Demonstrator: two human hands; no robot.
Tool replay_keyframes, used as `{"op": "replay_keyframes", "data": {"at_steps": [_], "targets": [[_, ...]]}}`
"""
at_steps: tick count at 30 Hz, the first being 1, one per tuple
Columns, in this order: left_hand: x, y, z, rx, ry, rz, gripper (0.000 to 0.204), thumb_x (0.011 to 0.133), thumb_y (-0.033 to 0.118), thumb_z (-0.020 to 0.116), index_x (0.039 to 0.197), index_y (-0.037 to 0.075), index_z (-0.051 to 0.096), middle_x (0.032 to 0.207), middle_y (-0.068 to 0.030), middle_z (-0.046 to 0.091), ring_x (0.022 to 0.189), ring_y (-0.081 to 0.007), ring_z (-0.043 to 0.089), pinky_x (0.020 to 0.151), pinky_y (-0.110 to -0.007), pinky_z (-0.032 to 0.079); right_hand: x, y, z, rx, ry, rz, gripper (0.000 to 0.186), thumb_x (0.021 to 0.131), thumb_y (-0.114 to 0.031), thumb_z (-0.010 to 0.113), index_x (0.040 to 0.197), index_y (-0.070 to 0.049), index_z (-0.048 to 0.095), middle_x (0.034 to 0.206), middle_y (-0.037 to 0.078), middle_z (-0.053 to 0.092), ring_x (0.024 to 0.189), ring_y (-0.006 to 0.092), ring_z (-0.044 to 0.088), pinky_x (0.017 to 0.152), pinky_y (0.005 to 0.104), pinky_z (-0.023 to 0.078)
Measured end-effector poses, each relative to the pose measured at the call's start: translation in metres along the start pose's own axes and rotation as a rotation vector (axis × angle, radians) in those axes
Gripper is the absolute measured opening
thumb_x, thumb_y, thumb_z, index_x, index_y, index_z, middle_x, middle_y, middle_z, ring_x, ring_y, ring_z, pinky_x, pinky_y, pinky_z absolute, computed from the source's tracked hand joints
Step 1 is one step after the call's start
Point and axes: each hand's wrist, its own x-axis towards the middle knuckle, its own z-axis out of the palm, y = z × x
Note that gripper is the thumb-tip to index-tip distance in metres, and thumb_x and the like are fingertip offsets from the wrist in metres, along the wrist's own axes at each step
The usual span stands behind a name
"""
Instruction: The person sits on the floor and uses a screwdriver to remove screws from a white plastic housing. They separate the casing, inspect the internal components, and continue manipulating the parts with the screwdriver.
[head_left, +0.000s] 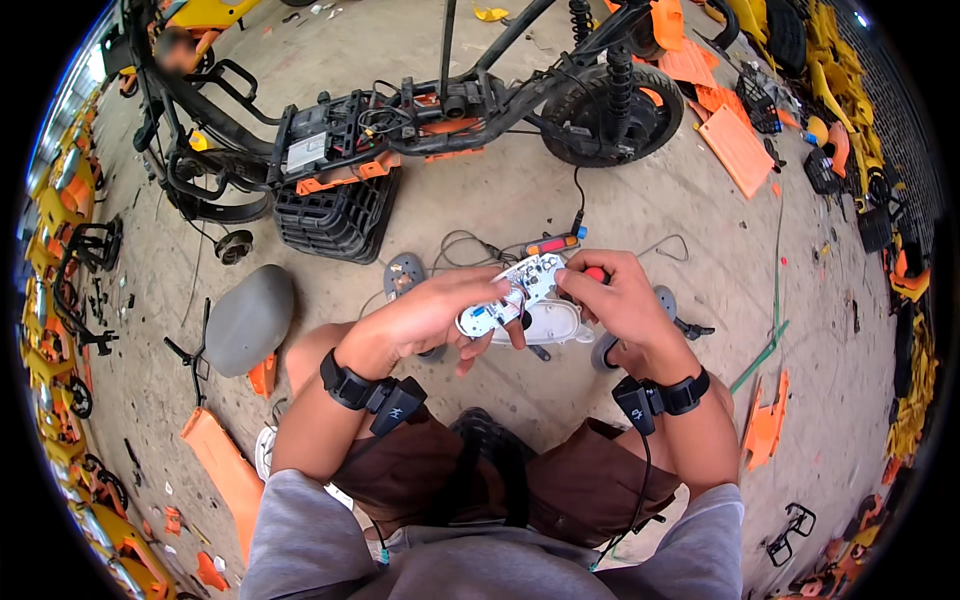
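My left hand (455,312) is closed round a long white circuit board (490,317) with small parts and wires on it, held at a tilt above the floor. At the board's right end my right hand (618,298) is closed in a pinch. A red rounded end (597,273) sticks up from its fingers, apparently a tool's handle; the rest is hidden. Just below the board sits a white plastic housing (560,322) with an oval rim. A red and yellow hand tool (552,244) with a blue end and a cable lies beyond my hands.
A stripped scooter frame (480,125) with bare wiring stands ahead, its black crate (335,215) underneath. A grey seat (250,320) lies at left, an orange panel (225,475) nearer me. Orange panels (738,150) lie at far right. A loose cable (475,240) curls over the floor.
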Motion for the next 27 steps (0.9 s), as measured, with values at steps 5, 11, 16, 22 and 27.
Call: {"op": "replay_keyframes", "data": {"at_steps": [5,11,16,22,27], "targets": [[-0.004,0.0,0.004,0.291,-0.07,0.067,0.039,0.095,0.007,0.061,0.131,-0.001,0.046,0.093,-0.0129,0.069,0.051,-0.0078,0.048,0.046,-0.025,0.047,-0.001,0.008,0.005,0.035,0.005,0.002,0.027,0.089,-0.023,0.065,0.082,0.004,0.068,0.061,0.003,0.057,0.054,0.009,0.051,0.05,0.0273,0.04],[0.0,-0.008,0.004,0.327,-0.013,0.105,0.038,0.098,0.01,0.056,0.133,-0.001,0.044,0.09,-0.0128,0.069,0.052,-0.0078,0.05,0.046,-0.026,0.047,-0.001,0.01,0.01,0.057,-0.003,0.02,0.021,0.092,-0.019,0.064,0.083,-0.001,0.065,0.065,-0.001,0.056,0.055,0.0051,0.048,0.048,0.0224,0.036],[0.003,-0.011,0.009,0.334,0.041,0.147,0.038,0.1,0.011,0.053,0.134,-0.002,0.043,0.089,-0.0136,0.068,0.05,-0.0081,0.05,0.045,-0.026,0.047,0.001,0.011,0.01,0.076,0.018,0.031,0.022,0.093,-0.022,0.063,0.084,-0.002,0.065,0.066,-0.001,0.056,0.055,0.005,0.048,0.046,0.0222,0.036],[0.001,-0.007,0.009,0.306,0.072,0.122,0.033,0.101,0.014,0.054,0.128,-0.003,0.046,0.088,-0.014,0.068,0.047,-0.0076,0.048,0.043,-0.025,0.045,-0.003,0.003,0.015,0.18,0.074,0.015,0.029,0.091,-0.025,0.067,0.093,0.004,0.069,0.069,0.003,0.062,0.059,0.0062,0.053,0.053,0.0251,0.042],[0.0,-0.006,0.009,0.412,0.097,0.071,0.031,0.099,0.016,0.058,0.121,-0.004,0.051,0.088,-0.0127,0.068,0.049,-0.0081,0.052,0.045,-0.024,0.047,-0.002,0.007,0.012,0.127,0.032,-0.011,0.028,0.091,-0.024,0.066,0.098,0.003,0.07,0.073,0.003,0.066,0.06,0.006,0.054,0.054,0.0241,0.043]]}}
